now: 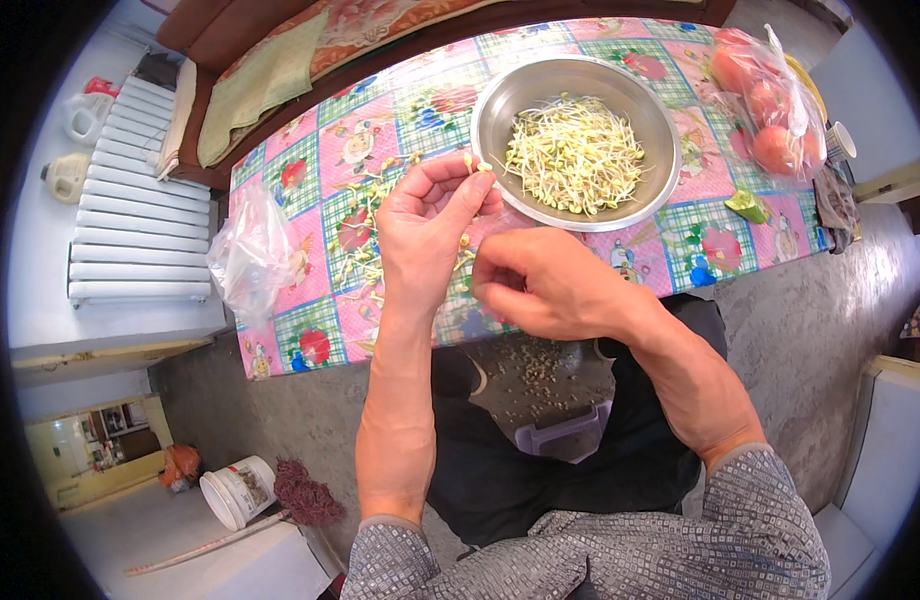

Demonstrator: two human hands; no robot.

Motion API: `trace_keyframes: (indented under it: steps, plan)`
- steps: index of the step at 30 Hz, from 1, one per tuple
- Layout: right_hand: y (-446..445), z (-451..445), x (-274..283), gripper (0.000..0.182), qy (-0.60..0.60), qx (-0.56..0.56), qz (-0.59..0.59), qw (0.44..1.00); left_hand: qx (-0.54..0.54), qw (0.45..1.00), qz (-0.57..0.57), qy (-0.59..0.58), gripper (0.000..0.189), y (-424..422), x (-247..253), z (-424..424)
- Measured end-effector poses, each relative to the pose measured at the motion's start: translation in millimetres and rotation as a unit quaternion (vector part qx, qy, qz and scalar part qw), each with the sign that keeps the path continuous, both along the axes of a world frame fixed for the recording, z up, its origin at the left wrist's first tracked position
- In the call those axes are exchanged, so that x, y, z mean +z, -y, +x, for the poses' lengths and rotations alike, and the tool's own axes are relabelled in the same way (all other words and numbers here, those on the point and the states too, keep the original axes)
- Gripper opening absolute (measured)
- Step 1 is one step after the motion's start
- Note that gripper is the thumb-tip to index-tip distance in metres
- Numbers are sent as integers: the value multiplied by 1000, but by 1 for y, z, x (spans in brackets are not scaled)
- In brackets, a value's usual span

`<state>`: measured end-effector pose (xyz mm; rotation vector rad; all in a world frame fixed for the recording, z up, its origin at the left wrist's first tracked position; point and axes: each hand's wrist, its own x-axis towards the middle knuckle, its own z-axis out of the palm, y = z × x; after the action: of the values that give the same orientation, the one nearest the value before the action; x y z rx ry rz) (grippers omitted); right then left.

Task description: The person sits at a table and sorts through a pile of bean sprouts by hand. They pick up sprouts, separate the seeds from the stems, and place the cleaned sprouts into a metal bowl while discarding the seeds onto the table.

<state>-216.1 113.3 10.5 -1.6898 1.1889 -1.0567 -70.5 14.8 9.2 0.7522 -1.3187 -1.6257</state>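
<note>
My left hand point(437, 217) is raised over the table, pinching soybean sprouts point(479, 166) between thumb and fingertips at the left rim of a steel bowl point(496, 97). Inside the bowl lies a heap of soybean sprouts point(576, 154). To the right of the left hand, just in front of the bowl, my right hand point(542, 281) is curled with its back upward; whether its fingers hold anything is hidden. Loose sprouts point(362, 255) are scattered on the patterned tablecloth point(310, 296) left of my left hand, and a few lie between the hands.
A clear plastic bag point(254, 255) rests at the table's left end. At the right are a bag of red fruit point(775, 112), a paper cup point(839, 141) and a green piece point(746, 205). Small bits litter the floor point(535, 375) below, near a purple plastic object point(569, 435).
</note>
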Motion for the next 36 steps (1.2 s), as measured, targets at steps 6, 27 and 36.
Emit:
trace_keyframes:
  steps: [6, 27, 36]
  plan:
    - [-2, 6, -6, 10, -115, 46, -15, 992, -102, 986, -72, 114, 35, 4, 2, -23]
    - [-2, 7, -6, 16, -174, 175, 36, 968, -47, 913, -219, 342, 28, 8, -10, 57]
    - [4, 21, -14, 18, -147, 116, 32, 982, -56, 808, -419, 411, 30, 7, -29, 51]
